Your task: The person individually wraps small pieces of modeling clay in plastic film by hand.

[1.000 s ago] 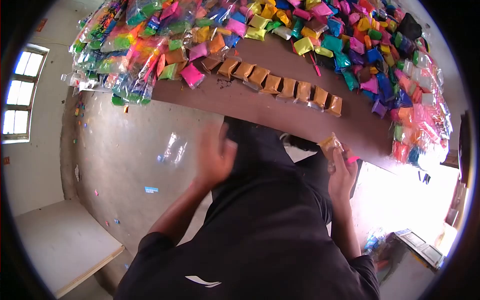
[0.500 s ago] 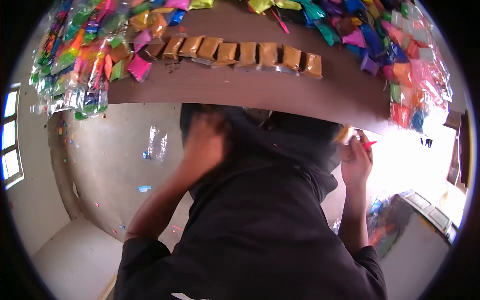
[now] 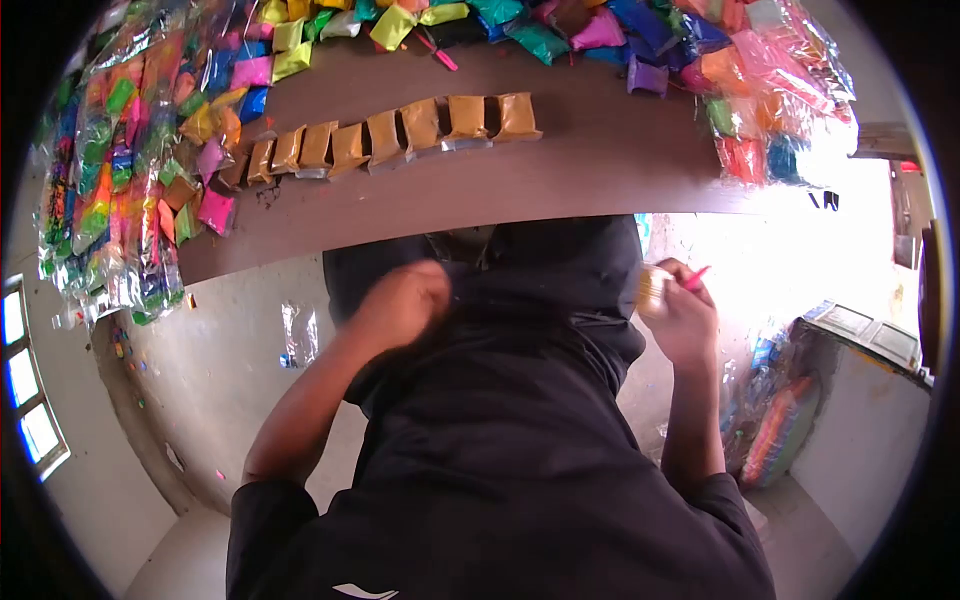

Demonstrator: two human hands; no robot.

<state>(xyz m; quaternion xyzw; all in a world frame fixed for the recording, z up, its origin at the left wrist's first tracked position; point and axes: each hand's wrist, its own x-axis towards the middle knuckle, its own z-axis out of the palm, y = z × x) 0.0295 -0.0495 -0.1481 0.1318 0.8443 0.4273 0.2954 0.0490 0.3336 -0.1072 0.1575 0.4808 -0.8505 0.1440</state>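
My right hand (image 3: 687,318) is raised at the right, below the table edge. Its fingers are closed on a small golden-brown packet (image 3: 652,290), and a thin pink pointed stick (image 3: 698,278) pokes out between them. My left hand (image 3: 408,302) is held over my lap with its fingers curled in. It is slightly blurred, and whatever may be inside it is hidden. On the table beyond both hands, several brown packets in clear wrap (image 3: 383,137) stand side by side in a slanting row.
The brown table (image 3: 480,188) crosses in front of me. Colourful wrapped packets (image 3: 600,30) line its far side, and clear bags of coloured pieces (image 3: 135,190) fill its left end. More bags (image 3: 770,110) lie at the right. A pink stick (image 3: 438,54) lies near the back.
The whole view has turned, so the table and its row of packets sit further left and tilt. My left hand is less blurred. My right hand still grips the packet and stick.
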